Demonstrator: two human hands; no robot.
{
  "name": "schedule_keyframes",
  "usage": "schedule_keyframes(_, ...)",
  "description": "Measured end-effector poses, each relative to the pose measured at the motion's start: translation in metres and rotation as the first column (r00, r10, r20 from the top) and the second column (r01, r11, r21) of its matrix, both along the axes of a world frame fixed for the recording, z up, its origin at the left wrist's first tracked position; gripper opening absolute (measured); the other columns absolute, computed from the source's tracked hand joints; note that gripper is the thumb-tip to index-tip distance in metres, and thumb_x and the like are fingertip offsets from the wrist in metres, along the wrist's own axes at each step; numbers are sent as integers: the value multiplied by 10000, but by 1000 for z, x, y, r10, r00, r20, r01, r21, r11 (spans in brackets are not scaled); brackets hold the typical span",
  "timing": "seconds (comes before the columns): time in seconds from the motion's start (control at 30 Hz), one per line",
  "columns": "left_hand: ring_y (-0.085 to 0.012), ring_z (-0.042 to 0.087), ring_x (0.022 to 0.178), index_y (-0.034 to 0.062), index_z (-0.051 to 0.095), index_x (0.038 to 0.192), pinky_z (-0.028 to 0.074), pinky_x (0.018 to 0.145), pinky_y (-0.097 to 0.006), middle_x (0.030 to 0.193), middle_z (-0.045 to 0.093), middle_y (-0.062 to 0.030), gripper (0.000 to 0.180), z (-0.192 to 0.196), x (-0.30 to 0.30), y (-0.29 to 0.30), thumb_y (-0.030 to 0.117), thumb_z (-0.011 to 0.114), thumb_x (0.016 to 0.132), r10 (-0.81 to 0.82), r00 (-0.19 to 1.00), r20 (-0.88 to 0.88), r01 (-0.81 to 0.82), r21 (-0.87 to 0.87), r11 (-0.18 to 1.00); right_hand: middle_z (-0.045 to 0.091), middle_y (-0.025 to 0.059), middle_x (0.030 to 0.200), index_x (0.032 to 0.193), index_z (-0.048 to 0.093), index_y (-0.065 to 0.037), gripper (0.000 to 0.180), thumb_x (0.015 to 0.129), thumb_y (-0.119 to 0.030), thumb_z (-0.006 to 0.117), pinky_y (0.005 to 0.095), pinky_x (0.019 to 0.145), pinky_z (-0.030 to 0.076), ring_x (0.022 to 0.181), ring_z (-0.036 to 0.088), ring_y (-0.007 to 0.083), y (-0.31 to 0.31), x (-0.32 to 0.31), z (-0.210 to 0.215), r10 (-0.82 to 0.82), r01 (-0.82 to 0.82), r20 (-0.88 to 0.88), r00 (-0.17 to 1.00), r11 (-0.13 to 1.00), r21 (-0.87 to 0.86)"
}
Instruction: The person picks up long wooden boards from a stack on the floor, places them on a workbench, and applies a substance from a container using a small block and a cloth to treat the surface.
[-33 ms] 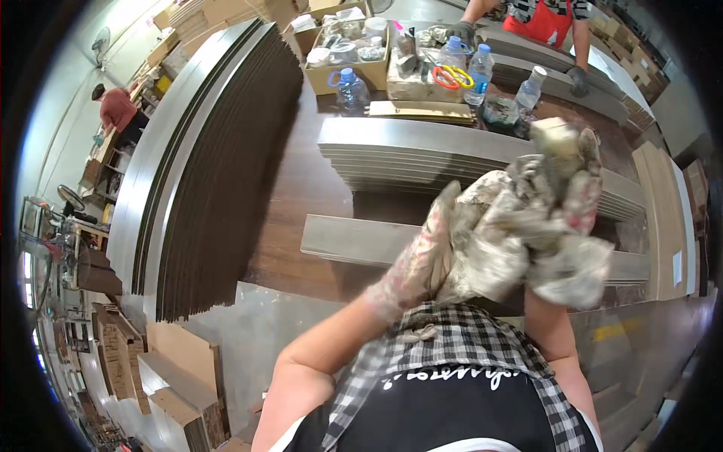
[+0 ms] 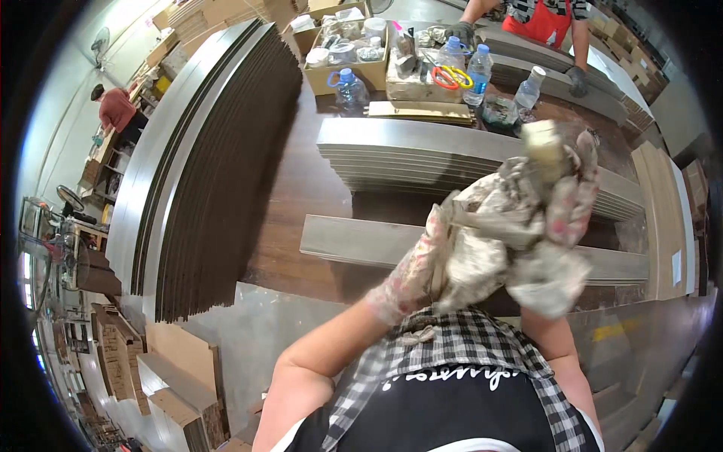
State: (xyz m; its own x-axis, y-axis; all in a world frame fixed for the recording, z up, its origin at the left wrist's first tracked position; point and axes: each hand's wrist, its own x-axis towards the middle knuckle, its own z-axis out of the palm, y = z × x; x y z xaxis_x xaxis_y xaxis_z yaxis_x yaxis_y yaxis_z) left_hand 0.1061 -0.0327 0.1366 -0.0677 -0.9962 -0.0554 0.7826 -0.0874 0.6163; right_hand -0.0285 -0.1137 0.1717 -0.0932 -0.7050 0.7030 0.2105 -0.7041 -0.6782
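Observation:
Both my hands wear patterned, stained gloves and are held above the front of the work table. My left hand (image 2: 416, 273) grips one side of a crumpled, dirty white rag (image 2: 474, 264), its fingertips partly hidden by the folds. My right hand (image 2: 576, 200) closes round a small pale yellowish block (image 2: 544, 143), smeared by motion, with the rag bunched against it. Beneath them lies a short stack of grey panels (image 2: 354, 237), partly covered by my hands. A taller stack of grey panels (image 2: 407, 135) stands just behind it.
Long dark-edged panels (image 2: 218, 158) stand in a row at left. At the back are a cardboard box of jars (image 2: 346, 79), orange-and-yellow scissors (image 2: 452, 77), water bottles (image 2: 479, 75) and a co-worker's gloved hand (image 2: 578, 80). Cardboard sheets (image 2: 654, 218) line the right side.
My right hand and the pale block have shifted slightly left. The loose end of the rag has swung left and a little down. My left hand has barely moved.

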Motion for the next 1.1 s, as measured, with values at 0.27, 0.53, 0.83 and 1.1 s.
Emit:
schedule_keyframes(0.27,-194,477,1299,1,299,1507,410,1077,-329,1492,404,-117,831,-13,10,14,369,719,892,235,907,351,-136,-285,949,388,104,1509,1511,307,-9,674,961,-205,643,365,1123,367,1301,448,193,20,28,-14,100,-74,-149,984,983,170)
schedule_keyframes(0.53,-251,646,901,134,735,985,527,724,-368,1013,681,-52,233,-19,78,57,101,725,754,596,81,799,86,-602,794,646,121,1211,1238,605,6,469,815,-110,772,338,1033,448,1158,605,222,-13,32,-31,442,-191,-656,611,887,420)
schedule_keyframes(0.83,-293,630,824,39,582,922,522,697,-405,911,607,-111,372,-28,119,95,186,822,679,394,116,912,-19,-395,919,682,168,1056,1111,671,-31,400,820,-292,756,389,880,533,1003,662,327,-1,180,-44,333,-472,-825,457,877,93)
schedule_keyframes(1.1,-268,682,893,30,667,1169,564,740,-357,1012,653,-148,432,-27,140,100,-28,628,742,291,423,858,96,-362,927,686,164,1029,1121,662,3,410,774,-173,790,364,873,531,975,674,304,2,187,-19,339,-424,-872,354,889,174)
